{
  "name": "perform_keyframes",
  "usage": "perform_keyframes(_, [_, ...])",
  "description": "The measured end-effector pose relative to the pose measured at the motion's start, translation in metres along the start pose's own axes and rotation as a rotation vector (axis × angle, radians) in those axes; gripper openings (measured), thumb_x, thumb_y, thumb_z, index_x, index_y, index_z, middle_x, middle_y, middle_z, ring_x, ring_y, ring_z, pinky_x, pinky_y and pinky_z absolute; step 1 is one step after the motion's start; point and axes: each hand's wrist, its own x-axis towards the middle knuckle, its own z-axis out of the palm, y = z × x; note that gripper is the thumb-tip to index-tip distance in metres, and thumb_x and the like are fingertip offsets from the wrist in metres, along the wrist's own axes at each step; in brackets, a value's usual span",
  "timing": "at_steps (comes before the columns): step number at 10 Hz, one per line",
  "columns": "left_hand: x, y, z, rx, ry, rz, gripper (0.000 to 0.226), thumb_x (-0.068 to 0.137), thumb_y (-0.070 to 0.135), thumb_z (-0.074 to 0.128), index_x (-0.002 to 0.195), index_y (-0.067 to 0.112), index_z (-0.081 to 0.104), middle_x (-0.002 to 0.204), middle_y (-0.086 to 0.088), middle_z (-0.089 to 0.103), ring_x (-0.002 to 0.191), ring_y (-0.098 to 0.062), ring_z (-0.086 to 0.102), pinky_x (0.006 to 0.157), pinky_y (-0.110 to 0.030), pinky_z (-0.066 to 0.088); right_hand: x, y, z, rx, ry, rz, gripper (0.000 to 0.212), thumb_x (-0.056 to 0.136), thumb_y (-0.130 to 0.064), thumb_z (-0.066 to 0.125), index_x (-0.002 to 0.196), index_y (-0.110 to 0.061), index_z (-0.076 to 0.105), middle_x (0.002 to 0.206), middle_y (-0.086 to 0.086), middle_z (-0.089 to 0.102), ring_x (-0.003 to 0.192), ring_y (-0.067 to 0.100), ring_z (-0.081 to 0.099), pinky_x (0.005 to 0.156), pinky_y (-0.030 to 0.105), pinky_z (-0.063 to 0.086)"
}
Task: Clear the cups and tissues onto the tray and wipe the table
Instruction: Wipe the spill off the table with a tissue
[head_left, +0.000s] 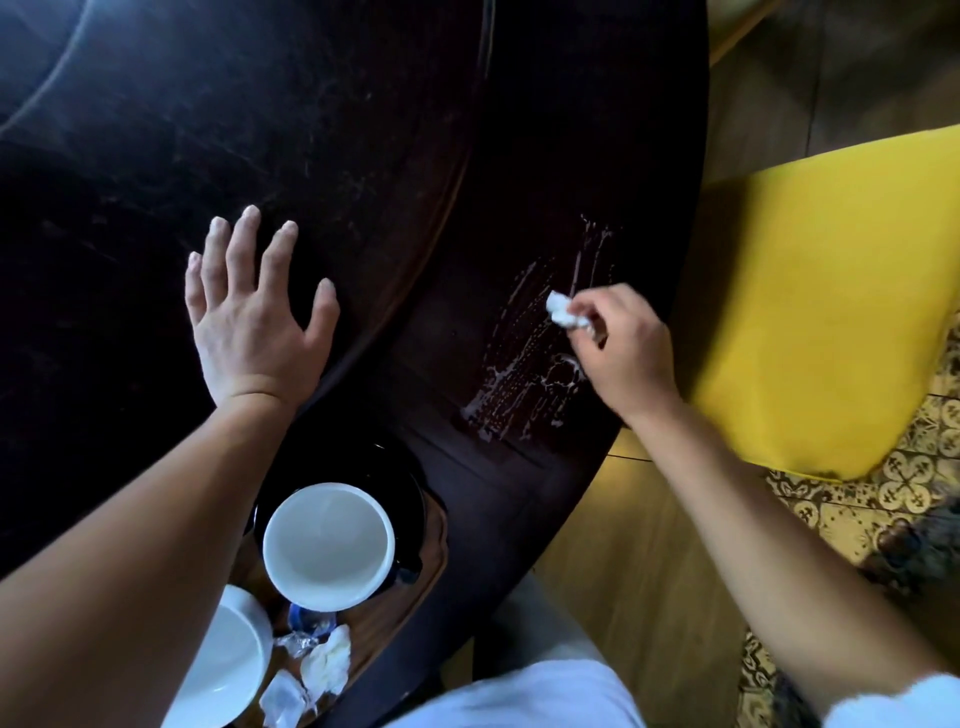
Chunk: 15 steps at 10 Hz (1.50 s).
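Observation:
My right hand (621, 345) pinches a small crumpled white tissue (563, 310) against the dark round table (363, 156), on a streaky whitish smear (524, 374) near the right edge. My left hand (254, 317) lies flat on the table, fingers spread, holding nothing. At the bottom left a wooden tray (415, 587) carries a white cup (328, 545) on a dark saucer (410, 499), a second white cup (223, 660), crumpled tissues (327, 665) and clear wrappers (283, 699).
A yellow cushioned seat (821, 312) stands close to the table's right edge. Wooden floor (623, 519) and a patterned rug (909, 467) lie below it. The table stretches dark and bare to the far left.

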Motion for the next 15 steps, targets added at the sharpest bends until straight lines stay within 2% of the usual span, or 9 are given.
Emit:
perform_keyframes(2, [0.0,0.0,0.0,0.007,-0.009,-0.001,0.062,0.098,0.051,0.044,0.155,0.025,0.037,0.169,-0.001,0.021,0.157,-0.025,0.01,0.127,-0.045,0.003,-0.045,-0.015,0.0,0.067,-0.094,-0.031,0.018,0.081,-0.009,0.077,0.098,-0.014,0.072,0.096,-0.001,0.068,0.086,0.019,0.064,0.074,0.028,0.049])
perform_keyframes(4, [0.0,0.0,0.0,0.006,-0.013,-0.007,0.061,0.099,0.05,0.046,0.155,0.027,0.037,0.169,0.001,0.02,0.157,-0.024,0.008,0.127,-0.045,0.002,0.046,0.006,-0.019,0.096,0.203,0.067,0.034,0.081,-0.01,0.065,0.114,-0.016,0.071,0.099,0.005,0.068,0.088,0.017,0.064,0.08,0.026,0.047])
perform_keyframes(5, [0.0,0.0,0.0,0.003,-0.01,-0.008,0.061,0.099,0.049,0.048,0.154,0.026,0.037,0.169,0.001,0.02,0.157,-0.024,0.008,0.127,-0.045,0.002,0.095,0.019,-0.018,-0.014,0.225,0.07,0.029,0.083,-0.013,0.061,0.108,-0.021,0.073,0.105,0.003,0.069,0.093,0.019,0.066,0.078,0.025,0.047])
perform_keyframes(7, [0.0,0.0,-0.001,0.002,-0.013,-0.01,0.061,0.099,0.049,0.048,0.155,0.026,0.037,0.169,0.001,0.02,0.157,-0.024,0.008,0.127,-0.044,0.002,0.093,0.029,-0.007,-0.131,0.121,0.023,0.025,0.085,-0.012,0.062,0.107,-0.019,0.073,0.106,0.003,0.067,0.098,0.023,0.063,0.079,0.024,0.042])
perform_keyframes(9, [0.0,0.001,-0.001,-0.002,-0.001,-0.004,0.063,0.097,0.052,0.044,0.154,0.024,0.039,0.168,-0.001,0.022,0.157,-0.025,0.011,0.127,-0.045,0.003,-0.003,0.009,0.0,-0.078,0.053,-0.072,0.03,0.086,-0.007,0.066,0.115,-0.011,0.073,0.105,0.006,0.067,0.096,0.024,0.062,0.078,0.03,0.051])
perform_keyframes(10, [0.0,0.001,0.0,0.0,-0.005,-0.003,0.064,0.097,0.052,0.043,0.154,0.025,0.039,0.168,0.0,0.022,0.157,-0.024,0.01,0.127,-0.045,0.003,-0.035,0.005,-0.002,-0.018,0.034,-0.076,0.025,0.092,-0.017,0.064,0.114,-0.013,0.075,0.104,0.003,0.068,0.095,0.023,0.063,0.078,0.031,0.053])
perform_keyframes(12, [0.0,0.0,0.0,0.005,-0.002,-0.003,0.062,0.097,0.051,0.044,0.154,0.025,0.039,0.168,0.0,0.022,0.157,-0.024,0.01,0.127,-0.046,0.004,-0.03,0.001,-0.009,-0.021,-0.037,0.022,0.027,0.087,-0.019,0.073,0.113,-0.017,0.07,0.108,-0.001,0.067,0.097,0.02,0.064,0.077,0.034,0.055])
perform_keyframes(14, [0.0,0.0,-0.001,-0.001,-0.008,-0.004,0.063,0.097,0.052,0.043,0.154,0.025,0.038,0.168,0.0,0.022,0.157,-0.024,0.009,0.127,-0.045,0.003,-0.015,-0.011,-0.021,0.002,-0.154,0.005,0.018,0.082,-0.016,0.073,0.1,-0.02,0.072,0.092,-0.005,0.067,0.079,0.014,0.063,0.069,0.031,0.053])
perform_keyframes(15, [0.0,0.0,-0.001,0.001,-0.003,-0.006,0.063,0.097,0.052,0.043,0.154,0.025,0.038,0.168,-0.001,0.022,0.157,-0.024,0.009,0.127,-0.045,0.003,0.018,0.001,-0.031,0.171,-0.011,0.113,0.015,0.082,-0.021,0.073,0.096,-0.02,0.075,0.089,-0.002,0.071,0.077,0.014,0.066,0.073,0.03,0.054])
